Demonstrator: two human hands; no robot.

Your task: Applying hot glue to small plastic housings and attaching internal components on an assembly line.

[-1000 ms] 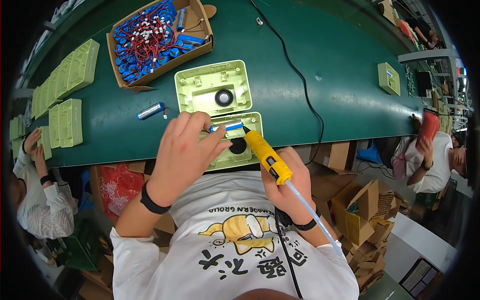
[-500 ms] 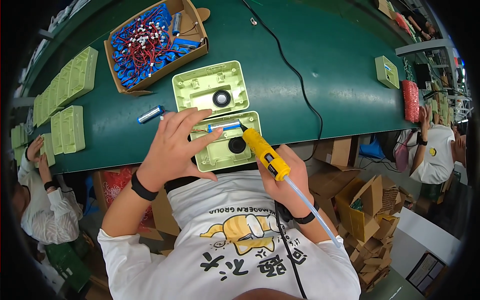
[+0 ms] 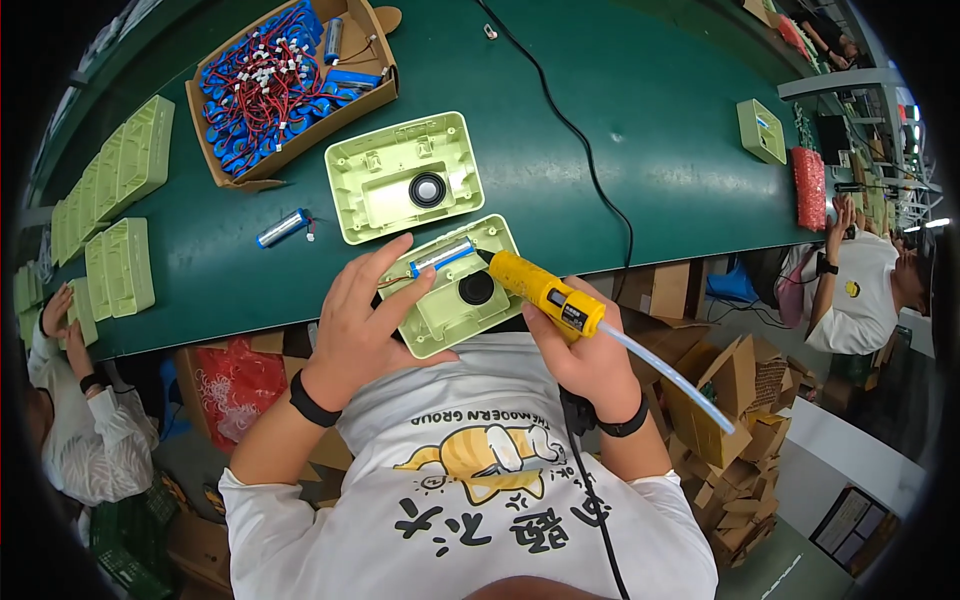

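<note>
My right hand grips a yellow hot glue gun, its clear glue stick trailing from the back. The dark nozzle is at the right end of a blue-and-silver cylindrical battery, which lies inside a light green plastic casing. A round black speaker sits in the same casing. My left hand holds this casing by its left side, fingers reaching toward the battery and thumb along the near edge. Just beyond it lies a second light green casing with a round speaker.
A cardboard box of wired blue batteries stands at the back left. One loose battery lies nearer. Green casings line the left side. A black cable crosses the table. Co-workers sit at left and right.
The near casing has turned anticlockwise, its right side now farther away. My left hand has come in closer on it. The glue gun lies at a flatter angle, nozzle still by the battery's end.
</note>
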